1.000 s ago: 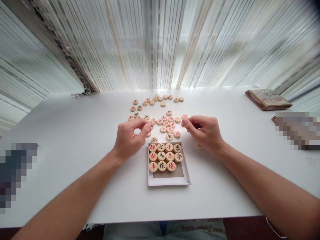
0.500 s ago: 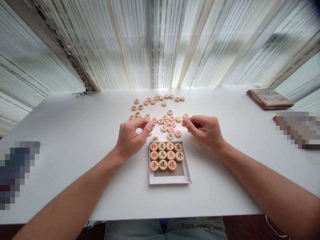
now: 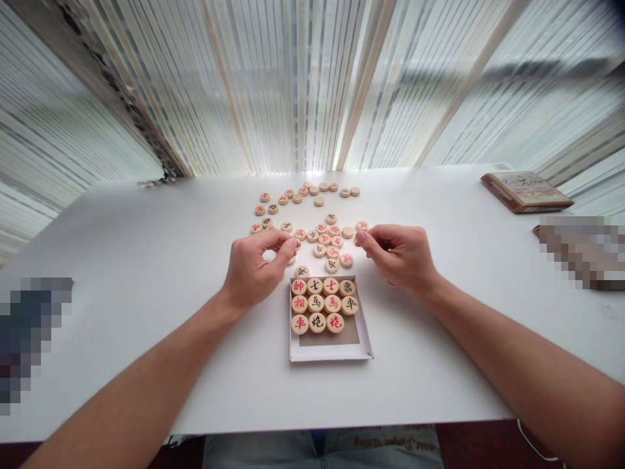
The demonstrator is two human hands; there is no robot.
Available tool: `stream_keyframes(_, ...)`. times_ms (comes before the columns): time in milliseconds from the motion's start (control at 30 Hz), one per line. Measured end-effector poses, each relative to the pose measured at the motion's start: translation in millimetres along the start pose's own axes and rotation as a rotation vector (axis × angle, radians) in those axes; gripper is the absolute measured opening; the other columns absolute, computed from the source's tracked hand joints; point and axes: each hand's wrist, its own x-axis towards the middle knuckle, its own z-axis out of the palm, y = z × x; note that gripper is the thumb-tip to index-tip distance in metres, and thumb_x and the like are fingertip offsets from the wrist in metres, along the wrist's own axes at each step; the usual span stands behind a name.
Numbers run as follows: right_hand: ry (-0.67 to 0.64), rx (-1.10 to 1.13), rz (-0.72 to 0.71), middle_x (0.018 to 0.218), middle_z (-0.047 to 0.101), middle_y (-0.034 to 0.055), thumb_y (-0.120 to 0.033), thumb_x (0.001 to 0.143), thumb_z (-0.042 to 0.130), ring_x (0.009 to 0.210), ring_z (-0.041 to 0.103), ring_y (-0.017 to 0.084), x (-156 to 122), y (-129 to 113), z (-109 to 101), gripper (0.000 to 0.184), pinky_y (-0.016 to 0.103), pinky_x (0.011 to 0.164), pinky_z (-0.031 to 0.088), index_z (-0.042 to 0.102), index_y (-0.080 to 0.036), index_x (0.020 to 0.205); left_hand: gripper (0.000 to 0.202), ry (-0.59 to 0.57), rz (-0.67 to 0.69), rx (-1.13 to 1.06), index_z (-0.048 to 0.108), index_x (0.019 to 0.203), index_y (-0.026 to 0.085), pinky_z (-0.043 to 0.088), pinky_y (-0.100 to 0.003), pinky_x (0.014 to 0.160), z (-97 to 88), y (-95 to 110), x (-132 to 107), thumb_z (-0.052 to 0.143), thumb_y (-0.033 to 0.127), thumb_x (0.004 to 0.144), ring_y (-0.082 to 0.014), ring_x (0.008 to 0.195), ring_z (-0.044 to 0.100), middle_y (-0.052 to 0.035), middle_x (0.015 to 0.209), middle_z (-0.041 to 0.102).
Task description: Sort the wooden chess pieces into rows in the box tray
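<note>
My left hand (image 3: 256,267) hovers left of the tray's far corner, thumb and index fingertips pressed together in a loop, with no piece showing between them. On the other side, my right hand (image 3: 400,257) is closed, its fingers curled against the thumb, and I see nothing in it. Its fingertips are close to a red-marked Chinese chess piece (image 3: 362,226). Between the hands sits a shallow white box tray (image 3: 332,352) holding rows of upturned pieces, among them a red cannon piece (image 3: 335,322). One black-marked piece (image 3: 302,271) lies just beyond the tray's far edge.
More loose chess pieces (image 3: 319,201) are scattered toward the back, some face down. At the right lies a brown patterned box (image 3: 530,191), with a blurred-out item (image 3: 581,251) nearer. Another blurred dark object (image 3: 34,332) is at the left. A striped curtain (image 3: 312,85) hangs behind the white table (image 3: 254,384).
The view has shifted very slightly. Both hands keep the same pose and place, and the pieces and tray have not moved.
</note>
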Motion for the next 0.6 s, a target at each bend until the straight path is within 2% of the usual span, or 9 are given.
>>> stream_keyframes(233,0.001,-0.004,0.001,0.050,0.043,-0.0032,-0.038,0.098,0.065,0.050,0.034,0.012,-0.3,0.2,0.1,0.044,0.030,0.051,0.031,0.061,-0.020,0.058,0.023,-0.006,-0.019,0.001,0.080,0.080,0.018,0.056,-0.031,0.070,-0.2,-1.8,-0.3,0.066,0.029,0.096,-0.0189,0.070,0.074,-0.0036,0.074,0.081)
stream_keyframes(400,-0.001,-0.001,0.006,0.050,0.041,-0.0039,-0.039,0.097,0.065,0.050,0.033,0.011,-0.4,-0.5,0.3,0.045,0.030,0.052,0.034,0.061,-0.019,0.057,0.023,-0.010,-0.025,0.005,0.081,0.082,0.018,0.056,-0.031,0.070,0.1,-2.3,-1.0,0.066,0.029,0.096,-0.0189,0.070,0.074,-0.0039,0.076,0.081)
stream_keyframes(600,-0.018,-0.009,0.045,0.050,0.043,-0.0026,-0.048,0.098,0.064,0.051,0.035,0.013,-0.2,-2.7,-0.8,0.050,0.031,0.052,0.037,0.061,-0.021,0.056,0.023,-0.013,-0.035,0.010,0.081,0.082,0.019,0.057,-0.031,0.071,0.1,0.2,-0.4,0.066,0.030,0.096,-0.0192,0.070,0.075,-0.0037,0.076,0.082)
